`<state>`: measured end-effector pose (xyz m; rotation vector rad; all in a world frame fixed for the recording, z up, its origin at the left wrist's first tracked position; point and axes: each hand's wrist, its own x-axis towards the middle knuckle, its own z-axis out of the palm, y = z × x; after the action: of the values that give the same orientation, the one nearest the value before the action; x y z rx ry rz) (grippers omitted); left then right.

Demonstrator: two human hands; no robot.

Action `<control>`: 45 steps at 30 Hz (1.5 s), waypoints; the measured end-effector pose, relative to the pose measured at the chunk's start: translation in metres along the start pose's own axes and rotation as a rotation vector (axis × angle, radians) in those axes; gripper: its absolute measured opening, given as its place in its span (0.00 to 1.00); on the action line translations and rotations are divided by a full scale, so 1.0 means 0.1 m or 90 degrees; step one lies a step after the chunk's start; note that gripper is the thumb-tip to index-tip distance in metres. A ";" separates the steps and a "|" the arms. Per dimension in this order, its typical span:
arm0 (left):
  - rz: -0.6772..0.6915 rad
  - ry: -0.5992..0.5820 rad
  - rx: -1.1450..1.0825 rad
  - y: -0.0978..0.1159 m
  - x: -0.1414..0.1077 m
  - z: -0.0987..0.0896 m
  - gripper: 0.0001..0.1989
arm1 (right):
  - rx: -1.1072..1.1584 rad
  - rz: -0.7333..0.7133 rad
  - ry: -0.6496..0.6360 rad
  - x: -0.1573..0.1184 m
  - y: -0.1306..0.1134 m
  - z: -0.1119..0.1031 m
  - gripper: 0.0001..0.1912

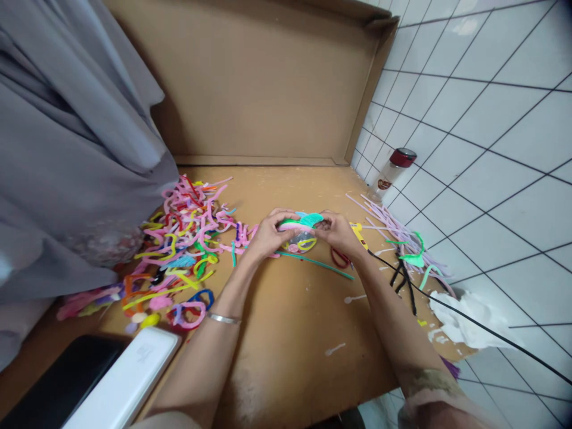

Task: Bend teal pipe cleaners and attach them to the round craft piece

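Both my hands are closed around a small craft piece, a see-through rounded body wrapped with green, pink and yellow pipe cleaners. My left hand grips its left side, the thumb low on the front. My right hand pinches the right side, near a turquoise-green fuzzy part on top. Just under the piece, a long green pipe cleaner lies on the table. Red-handled scissors, partly hidden, rest beside my right wrist. Behind that wrist shows a yellow glue gun.
A tangled heap of coloured pipe cleaners covers the left. Lilac stems, a black cord and white tissue lie right. A red-lidded bottle stands by the tiled wall. A white power bank sits front left; cardboard stands behind.
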<state>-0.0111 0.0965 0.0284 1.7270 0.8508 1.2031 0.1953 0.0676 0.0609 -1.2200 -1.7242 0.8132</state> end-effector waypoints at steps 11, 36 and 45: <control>-0.055 -0.075 -0.129 -0.01 -0.01 -0.19 0.20 | 0.040 0.024 -0.012 0.01 0.04 -0.03 0.11; -0.039 -0.028 -0.068 0.00 0.00 -0.12 0.16 | 0.071 0.027 -0.013 0.01 0.04 -0.03 0.15; 0.000 0.014 0.012 0.03 -0.01 -0.04 0.14 | 0.078 0.043 0.002 0.01 0.12 -0.11 0.17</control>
<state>-0.0146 0.0949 0.0316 1.7325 0.8770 1.2196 0.2095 0.0722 0.0556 -1.2012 -1.6134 0.9423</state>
